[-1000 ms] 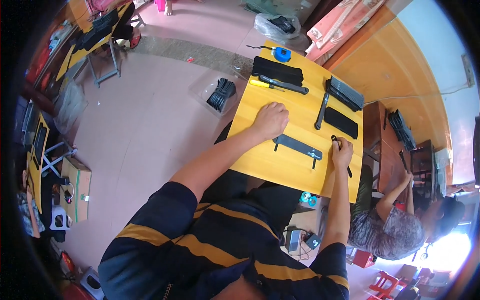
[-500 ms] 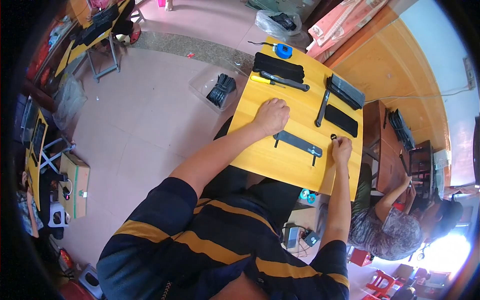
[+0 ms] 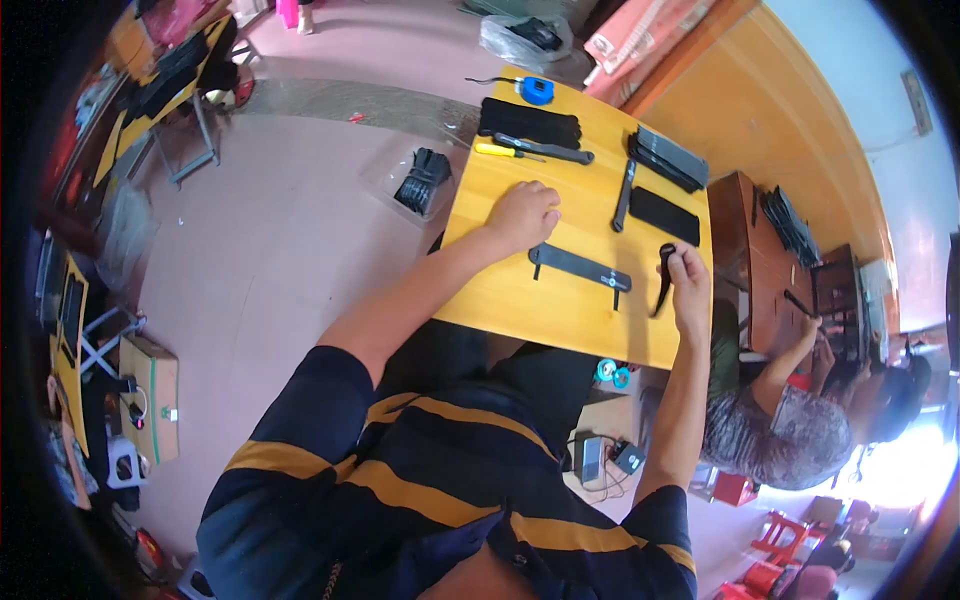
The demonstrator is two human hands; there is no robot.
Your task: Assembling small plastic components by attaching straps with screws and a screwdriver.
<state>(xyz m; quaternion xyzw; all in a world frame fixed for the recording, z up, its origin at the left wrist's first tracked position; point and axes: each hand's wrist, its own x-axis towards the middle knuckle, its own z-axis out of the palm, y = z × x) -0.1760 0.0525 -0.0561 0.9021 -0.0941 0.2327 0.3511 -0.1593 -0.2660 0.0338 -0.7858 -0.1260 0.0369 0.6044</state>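
Observation:
My right hand point(image 3: 689, 278), near the right side of the yellow table point(image 3: 570, 335), pinches the upper end of a narrow black strap point(image 3: 662, 285) that hangs down in a slight curve. Lying on the table between my hands is a long dark strip point(image 3: 580, 267) with two short black tabs sticking out from its near edge. Curled just beyond the strip's left end is my left hand point(image 3: 522, 217), its fingers closed. Whatever they may hold is hidden beneath it.
At the table's far side are a blue tape measure point(image 3: 537, 91), a black fabric stack point(image 3: 530, 122), a yellow-handled screwdriver point(image 3: 497, 150) and dark strip stacks point(image 3: 668, 158). A clear bin point(image 3: 380, 195) stands on the floor at left. A person point(image 3: 780, 430) works at right.
My right hand has lifted slightly, and the strap in it now hangs at length instead of showing only a small end. My left hand stays by the strip. The whole view has shifted a little.

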